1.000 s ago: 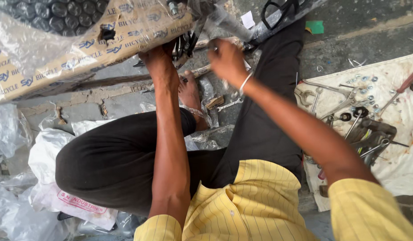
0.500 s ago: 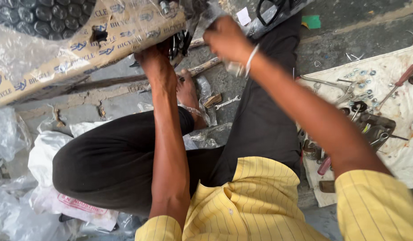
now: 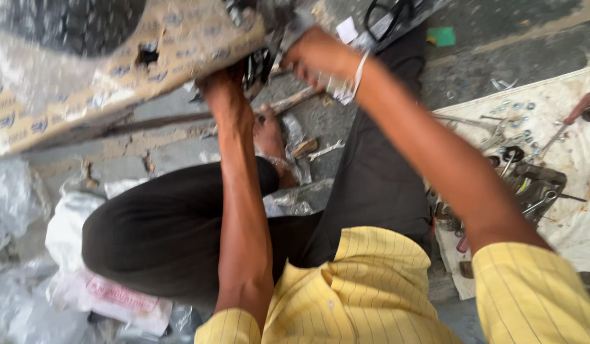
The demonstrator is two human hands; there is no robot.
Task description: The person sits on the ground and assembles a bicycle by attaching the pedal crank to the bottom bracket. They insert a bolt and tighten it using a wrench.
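Observation:
A large object wrapped in brown printed cardboard [image 3: 116,64] and clear bubble wrap lies across the top left. My left hand [image 3: 221,89] reaches up to the cardboard's lower edge, beside a dark metal part [image 3: 256,67]; its fingers are hidden there. My right hand [image 3: 314,54], with a white band on the wrist, is closed at the wrapped object's right end. A strip of clear plastic wrap [image 3: 336,89] hangs from its grip. I sit on the ground in a yellow shirt and black trousers.
A white cloth [image 3: 562,204] at the right carries wrenches, washers and a red-handled screwdriver [image 3: 572,118]. A small wrench [image 3: 323,151] lies on the concrete by my bare foot [image 3: 269,137]. Crumpled plastic bags [image 3: 84,280] lie at the left. A green scrap [image 3: 441,35] sits at the top.
My right hand has risen and moved closer to the wrapped object's end. My left hand stays at the cardboard edge. The view has tilted slightly.

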